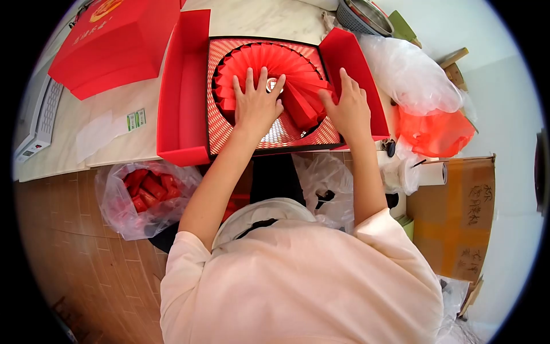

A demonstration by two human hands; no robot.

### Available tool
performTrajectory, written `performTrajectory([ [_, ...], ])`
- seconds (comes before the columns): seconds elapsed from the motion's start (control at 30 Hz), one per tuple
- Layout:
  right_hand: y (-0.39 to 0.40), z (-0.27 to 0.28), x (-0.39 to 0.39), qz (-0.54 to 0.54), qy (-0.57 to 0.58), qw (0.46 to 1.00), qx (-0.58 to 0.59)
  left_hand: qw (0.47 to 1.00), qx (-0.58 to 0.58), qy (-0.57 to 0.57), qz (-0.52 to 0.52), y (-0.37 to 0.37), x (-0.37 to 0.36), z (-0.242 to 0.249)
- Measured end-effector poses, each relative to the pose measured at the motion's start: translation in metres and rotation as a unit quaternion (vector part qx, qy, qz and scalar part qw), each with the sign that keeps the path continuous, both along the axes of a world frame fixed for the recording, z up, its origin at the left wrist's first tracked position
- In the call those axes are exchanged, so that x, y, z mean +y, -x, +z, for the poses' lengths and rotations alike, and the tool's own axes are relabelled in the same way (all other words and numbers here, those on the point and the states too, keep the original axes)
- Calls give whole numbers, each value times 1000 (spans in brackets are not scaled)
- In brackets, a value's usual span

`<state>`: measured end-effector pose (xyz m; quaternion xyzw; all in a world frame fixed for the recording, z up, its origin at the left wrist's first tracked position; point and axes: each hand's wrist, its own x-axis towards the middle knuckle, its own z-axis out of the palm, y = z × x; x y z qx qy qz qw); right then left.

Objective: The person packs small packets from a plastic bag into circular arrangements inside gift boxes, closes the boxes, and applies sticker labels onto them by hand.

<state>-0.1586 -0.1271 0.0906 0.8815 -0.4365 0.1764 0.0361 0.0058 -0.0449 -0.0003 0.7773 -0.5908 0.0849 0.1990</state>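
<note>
A red gift box (183, 92) lies open on the table in front of me, its side flaps folded out. Inside, a patterned tray (220, 135) holds a ring of overlapping red packets (260, 55) around a round hole. My left hand (256, 109) rests spread over the left and middle part of the ring, fingertips on the packets beside a small round emblem (274, 85). At the ring's right edge is my right hand (350, 114), fingers apart, thumb close to the packets. Between my hands, a few packets (301, 109) lean at the lower right of the ring.
A closed red box (117, 49) stands at the left, near papers (103, 135) and a white appliance (40, 123). Below hangs a clear bag of red packets (150, 192). Plastic bags (412, 74), a grey basket (361, 20) and a cardboard box (452, 215) crowd the right.
</note>
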Motion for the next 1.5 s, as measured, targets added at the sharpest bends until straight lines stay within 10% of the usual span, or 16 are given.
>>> performTrajectory([
  [0.33, -22, -68, -9, 59, -58, 985, -151, 1000, -12, 1, -1, 0, -1, 1],
  [0.67, -9, -74, -3, 39, 52, 986, 155, 999, -36, -3, 0, 0, -1, -2],
  [1.1, -26, -73, -9, 85, 68, 978, 177, 999, -23, -39, 2, 1, -7, 7],
  [1.5, -20, -89, -8, 118, -20, 992, -28, 998, -28, -21, -53, -5, -91, -12],
])
